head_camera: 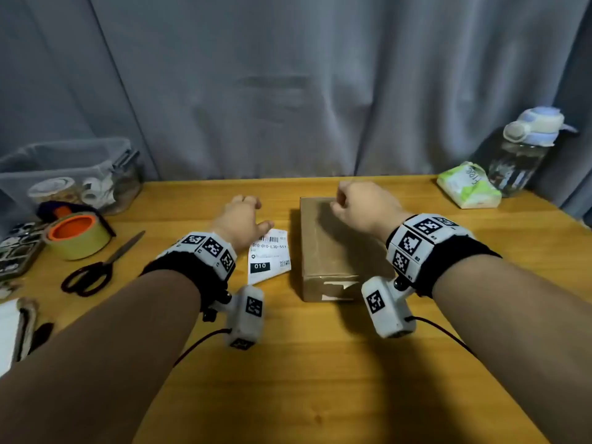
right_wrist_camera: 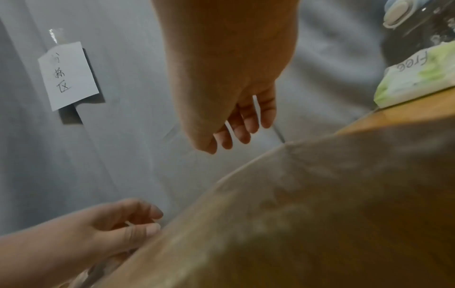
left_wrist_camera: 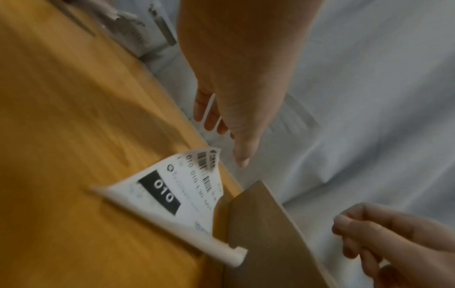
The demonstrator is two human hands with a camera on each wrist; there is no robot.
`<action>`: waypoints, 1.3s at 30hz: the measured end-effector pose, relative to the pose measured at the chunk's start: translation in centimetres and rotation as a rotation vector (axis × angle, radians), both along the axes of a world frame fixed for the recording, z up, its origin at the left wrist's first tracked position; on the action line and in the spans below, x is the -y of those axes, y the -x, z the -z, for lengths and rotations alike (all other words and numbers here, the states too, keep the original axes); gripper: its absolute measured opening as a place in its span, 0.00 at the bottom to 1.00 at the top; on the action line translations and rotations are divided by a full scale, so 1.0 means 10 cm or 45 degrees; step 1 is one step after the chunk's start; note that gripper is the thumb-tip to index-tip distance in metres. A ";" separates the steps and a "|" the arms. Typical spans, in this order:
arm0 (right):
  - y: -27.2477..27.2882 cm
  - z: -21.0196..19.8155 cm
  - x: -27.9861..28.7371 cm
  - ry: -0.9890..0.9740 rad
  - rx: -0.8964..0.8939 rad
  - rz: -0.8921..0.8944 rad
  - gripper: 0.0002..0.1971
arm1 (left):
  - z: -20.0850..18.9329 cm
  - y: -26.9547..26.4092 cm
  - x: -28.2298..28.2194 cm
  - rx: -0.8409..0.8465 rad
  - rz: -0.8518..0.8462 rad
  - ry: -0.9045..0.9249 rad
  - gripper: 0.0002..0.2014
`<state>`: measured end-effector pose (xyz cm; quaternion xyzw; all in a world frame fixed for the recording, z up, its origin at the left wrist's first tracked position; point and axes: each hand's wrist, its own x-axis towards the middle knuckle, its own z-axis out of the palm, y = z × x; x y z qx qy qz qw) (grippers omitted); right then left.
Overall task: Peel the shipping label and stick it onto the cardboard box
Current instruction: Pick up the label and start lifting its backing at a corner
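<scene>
A white shipping label (head_camera: 269,256) printed with "010" lies on the wooden table (head_camera: 320,363), just left of the brown cardboard box (head_camera: 330,248). In the left wrist view the label (left_wrist_camera: 177,194) curls up at its near edge beside the box (left_wrist_camera: 265,233). My left hand (head_camera: 243,216) hovers over the label's far end with relaxed fingers (left_wrist_camera: 209,117) and holds nothing. Over the far part of the box (right_wrist_camera: 320,214) hangs my right hand (head_camera: 355,206), its fingers (right_wrist_camera: 246,124) loosely curled and empty.
At the left are a yellow tape roll with an orange core (head_camera: 77,235), black-handled scissors (head_camera: 99,267) and a clear storage bin (head_camera: 64,174). A green tissue pack (head_camera: 467,185) and a water bottle (head_camera: 525,149) stand at the back right. A grey curtain (head_camera: 288,84) hangs behind.
</scene>
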<state>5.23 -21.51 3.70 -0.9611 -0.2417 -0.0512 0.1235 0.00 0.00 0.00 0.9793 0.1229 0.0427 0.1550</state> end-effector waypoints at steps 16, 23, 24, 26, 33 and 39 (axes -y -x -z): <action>0.06 0.03 -0.15 -0.683 -0.272 -0.099 0.31 | -0.32 0.00 0.15 0.834 0.009 0.961 0.07; 0.07 -0.16 -0.18 -1.322 -0.247 -0.221 0.11 | -0.65 0.00 0.48 0.810 0.258 1.177 0.04; 0.06 -0.17 -0.15 -1.340 -0.235 -0.215 0.10 | -0.67 0.01 0.51 0.808 0.270 1.209 0.04; 0.03 -0.17 -0.10 -1.346 -0.226 -0.197 0.10 | -0.68 0.02 0.54 0.800 0.293 1.289 0.05; -0.05 -0.20 0.01 -1.321 -0.127 -0.182 0.13 | -0.68 0.05 0.57 0.670 0.353 1.295 0.05; -0.07 -0.12 0.09 -1.188 0.055 -0.103 0.21 | -0.66 0.15 0.55 0.380 0.478 1.466 0.06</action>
